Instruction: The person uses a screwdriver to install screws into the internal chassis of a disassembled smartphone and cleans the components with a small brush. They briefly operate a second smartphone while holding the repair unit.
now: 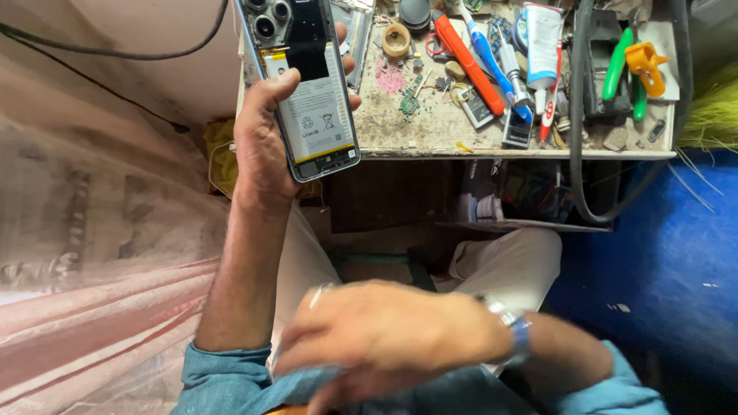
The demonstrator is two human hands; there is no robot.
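Head camera looks down: the left hand point(265, 142) grips an opened smartphone point(307, 84), back cover off, thumb across its pale battery, fingers wrapped round the far edge. That phone hangs just over the near-left corner of the workbench point(430, 127). Farther along the workbench lie an orange cutter point(467, 54) and a white glue tube point(543, 42). Well below the workbench, near the lap, the right hand point(384, 338) is blurred, fingers loosely curled, holding nothing visible.
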